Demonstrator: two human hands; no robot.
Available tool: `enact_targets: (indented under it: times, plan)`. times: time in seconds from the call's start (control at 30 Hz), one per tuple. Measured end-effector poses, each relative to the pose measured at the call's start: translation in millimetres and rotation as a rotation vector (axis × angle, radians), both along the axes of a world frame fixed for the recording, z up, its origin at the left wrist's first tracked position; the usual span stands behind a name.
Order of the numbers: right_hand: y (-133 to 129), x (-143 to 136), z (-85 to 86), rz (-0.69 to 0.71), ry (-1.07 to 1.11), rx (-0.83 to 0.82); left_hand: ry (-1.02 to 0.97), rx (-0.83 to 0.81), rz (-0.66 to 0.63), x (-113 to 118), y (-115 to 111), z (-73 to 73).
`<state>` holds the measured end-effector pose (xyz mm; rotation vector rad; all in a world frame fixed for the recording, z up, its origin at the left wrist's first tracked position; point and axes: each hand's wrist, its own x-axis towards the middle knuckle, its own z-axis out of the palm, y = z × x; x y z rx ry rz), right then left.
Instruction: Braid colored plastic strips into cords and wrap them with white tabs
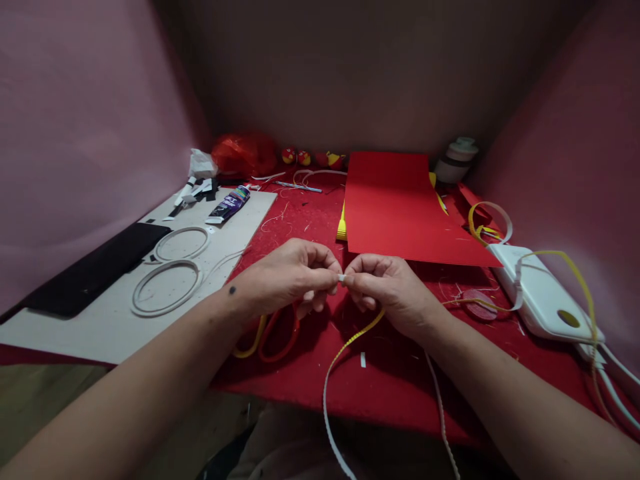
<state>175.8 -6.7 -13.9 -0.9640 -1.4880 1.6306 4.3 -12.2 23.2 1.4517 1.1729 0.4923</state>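
Near the middle of the view, my left hand point(300, 275) and my right hand point(387, 290) meet fingertip to fingertip above the red table. A tiny white piece point(341, 277) is pinched between them, held by both. From under my right hand a thin yellow and white strip point(350, 341) curves down past the table's front edge. Scissors with red and yellow handles point(274, 355) lie below my left hand, partly hidden by it. A small white scrap point(363, 360) rests on the red cloth in front of my hands.
Grey board point(120, 340) at left bears two rings point(167, 288), a black case point(95, 270) and a glue tube point(230, 204). Red sheet point(400, 207) lies behind my hands. White power bank-like device point(547, 293) with looping strips stands right; a bottle point(456, 161) is behind.
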Motion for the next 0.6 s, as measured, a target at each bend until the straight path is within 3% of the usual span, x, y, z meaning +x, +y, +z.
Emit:
enact_targets:
  times: [0.33,0.6]
  plan:
    - [-2.9,0.1,-3.9,-0.032,-0.123,0.118,0.060,0.020,-0.002,3.4,-0.7,-2.6]
    - [-3.5,0.7,0.3,0.032,-0.049,0.047,0.006,-0.020,-0.004,1.4,-1.1,0.5]
